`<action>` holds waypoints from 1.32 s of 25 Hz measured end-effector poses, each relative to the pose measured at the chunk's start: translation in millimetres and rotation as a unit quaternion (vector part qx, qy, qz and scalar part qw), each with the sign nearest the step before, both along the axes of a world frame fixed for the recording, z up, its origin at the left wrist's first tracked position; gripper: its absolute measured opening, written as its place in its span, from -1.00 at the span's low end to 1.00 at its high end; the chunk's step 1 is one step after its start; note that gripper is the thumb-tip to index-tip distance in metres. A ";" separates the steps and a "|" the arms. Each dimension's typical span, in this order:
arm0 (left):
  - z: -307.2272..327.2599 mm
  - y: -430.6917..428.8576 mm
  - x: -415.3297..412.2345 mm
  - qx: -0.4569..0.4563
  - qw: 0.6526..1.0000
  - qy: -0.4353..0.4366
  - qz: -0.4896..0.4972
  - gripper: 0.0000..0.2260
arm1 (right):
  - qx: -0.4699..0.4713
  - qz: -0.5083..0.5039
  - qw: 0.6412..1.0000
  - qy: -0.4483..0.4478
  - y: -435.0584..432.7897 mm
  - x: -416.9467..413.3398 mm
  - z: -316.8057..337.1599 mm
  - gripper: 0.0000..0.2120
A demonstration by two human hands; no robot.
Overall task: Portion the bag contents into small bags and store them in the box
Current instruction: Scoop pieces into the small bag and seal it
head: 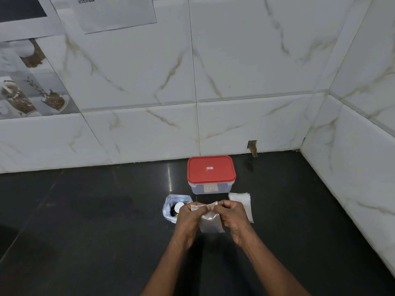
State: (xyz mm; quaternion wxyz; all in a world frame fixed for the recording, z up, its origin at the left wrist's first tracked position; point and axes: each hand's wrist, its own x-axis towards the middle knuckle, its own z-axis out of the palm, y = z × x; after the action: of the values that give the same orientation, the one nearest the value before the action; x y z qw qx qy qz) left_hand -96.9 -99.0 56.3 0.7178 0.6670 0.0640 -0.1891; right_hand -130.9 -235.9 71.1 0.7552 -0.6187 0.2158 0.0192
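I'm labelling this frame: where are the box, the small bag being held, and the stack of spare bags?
box [211,170]: head view, middle of its red lid.
small bag [211,224]: head view, its lower half.
stack of spare bags [240,198]: head view, its upper part.

The back wall [245,60] is clad in large glossy white tiles with beige marble-like veins, split by thin grout lines. At the right it meets a side wall [363,146] of the same tile. At the upper left hangs a pale paper sheet [119,11] with a small dark printed code. Below it sit picture tiles [32,82] showing what may be cups and brown beans, though the print is blurred. A small chipped notch [252,145] breaks the lowest tile row where it meets the surface [85,221], which is dark and polished. A narrow bright reflection [169,178] runs down the surface.
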 end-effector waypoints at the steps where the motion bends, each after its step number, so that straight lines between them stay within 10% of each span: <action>1: 0.5 -0.2 -0.4 0.004 1.000 -0.002 -0.006 -0.80 | -0.006 0.006 1.000 0.001 0.2 -0.5 -1.4 -0.95; 9: -7.6 9.5 3.9 -0.002 1.000 0.003 0.017 -0.50 | 0.045 -0.003 0.999 0.018 -0.1 -2.0 -1.1 -0.92; 14: -5.8 9.1 3.3 -0.006 1.000 0.003 0.007 -0.85 | 0.022 -0.018 0.999 0.016 -1.3 -2.0 -4.6 -0.96; 21: -13.2 10.3 -3.2 -0.035 0.999 0.030 -0.002 -0.78 | 0.022 -0.087 0.996 0.009 3.4 -3.5 -12.3 -0.92; 27: -12.7 7.7 -7.8 -0.049 0.995 0.062 0.061 -0.87 | -0.027 0.113 0.993 0.031 -7.6 -36.1 -25.3 -0.85; 33: -18.1 12.1 -1.0 -0.037 0.994 0.007 0.105 -0.82 | -0.047 -0.078 0.994 0.066 -2.3 -5.1 -56.5 -0.92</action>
State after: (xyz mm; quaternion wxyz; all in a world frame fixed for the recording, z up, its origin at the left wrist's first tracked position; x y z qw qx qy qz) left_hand -97.9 -87.0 38.2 0.7574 0.6282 0.1316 -0.1201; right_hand -136.0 -238.3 14.6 0.7083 -0.6325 0.3132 -0.0095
